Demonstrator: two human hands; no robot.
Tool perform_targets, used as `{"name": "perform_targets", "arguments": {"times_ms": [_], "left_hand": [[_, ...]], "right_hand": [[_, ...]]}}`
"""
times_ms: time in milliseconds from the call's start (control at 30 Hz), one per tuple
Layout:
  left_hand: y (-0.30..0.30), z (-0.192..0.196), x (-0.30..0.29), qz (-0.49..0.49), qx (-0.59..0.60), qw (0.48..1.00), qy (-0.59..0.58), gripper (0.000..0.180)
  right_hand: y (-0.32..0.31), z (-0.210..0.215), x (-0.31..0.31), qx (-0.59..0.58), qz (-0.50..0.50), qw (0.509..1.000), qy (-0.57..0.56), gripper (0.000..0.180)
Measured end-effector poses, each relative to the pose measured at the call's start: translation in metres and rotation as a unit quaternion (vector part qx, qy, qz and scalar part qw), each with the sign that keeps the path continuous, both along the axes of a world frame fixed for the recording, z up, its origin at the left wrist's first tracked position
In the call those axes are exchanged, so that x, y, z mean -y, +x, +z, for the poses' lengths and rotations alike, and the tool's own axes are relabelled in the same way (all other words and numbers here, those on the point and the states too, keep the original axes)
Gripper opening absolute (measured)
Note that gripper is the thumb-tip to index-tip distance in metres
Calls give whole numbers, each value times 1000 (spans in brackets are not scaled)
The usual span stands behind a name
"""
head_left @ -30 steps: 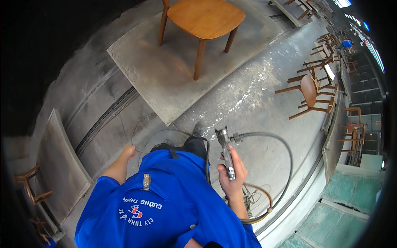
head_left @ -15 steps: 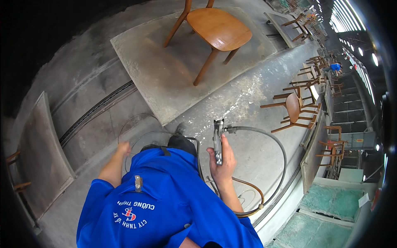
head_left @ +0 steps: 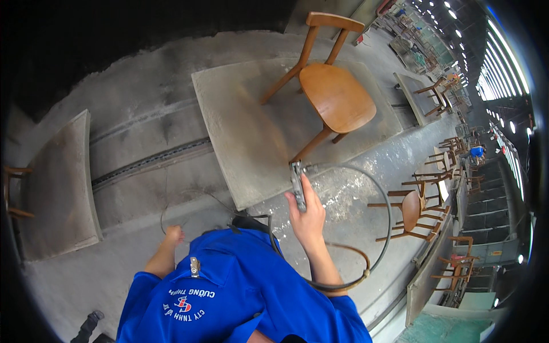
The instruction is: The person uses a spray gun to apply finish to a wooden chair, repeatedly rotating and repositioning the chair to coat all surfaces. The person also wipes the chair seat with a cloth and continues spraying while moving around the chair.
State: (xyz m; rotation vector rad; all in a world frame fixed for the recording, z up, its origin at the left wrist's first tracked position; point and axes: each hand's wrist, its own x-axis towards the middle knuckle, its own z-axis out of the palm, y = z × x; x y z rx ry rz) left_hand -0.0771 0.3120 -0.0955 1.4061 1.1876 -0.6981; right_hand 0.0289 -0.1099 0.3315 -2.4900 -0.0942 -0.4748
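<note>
My right hand is raised in front of me, closed around a grey metal spray gun that points up and away. A grey hose loops from the gun to the right and back down beside me. Just beyond the gun stands a brown wooden chair on a flat grey platform. My left hand hangs low at my left side, fingers curled, with nothing seen in it. My blue work shirt fills the lower middle.
Another grey platform lies at the left, with a chair part at its edge. A floor track runs between the platforms. Several wooden chairs stand along the right, beside a low wall and a long hall.
The view has swung so the chair and its platform sit closer and more central. My right hand has lifted the spray gun higher toward the chair's platform. My left hand stays low.
</note>
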Motion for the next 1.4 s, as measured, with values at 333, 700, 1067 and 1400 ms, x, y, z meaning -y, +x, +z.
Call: {"name": "perform_targets", "arguments": {"times_ms": [333, 700, 1067, 1400], "left_hand": [[42, 21, 25, 85, 76, 993, -15, 48], [22, 13, -9, 101, 35, 994, -18, 43], [151, 24, -48, -11, 34, 999, -39, 50], [181, 30, -47, -38, 60, 996, -62, 50]], "right_hand": [[139, -40, -29, -122, 32, 990, -57, 60], [154, -25, -9, -106, 25, 993, -47, 63], [114, 108, -26, 160, 39, 985, -46, 73], [124, 125, -33, 213, 20, 975, -51, 73]]}}
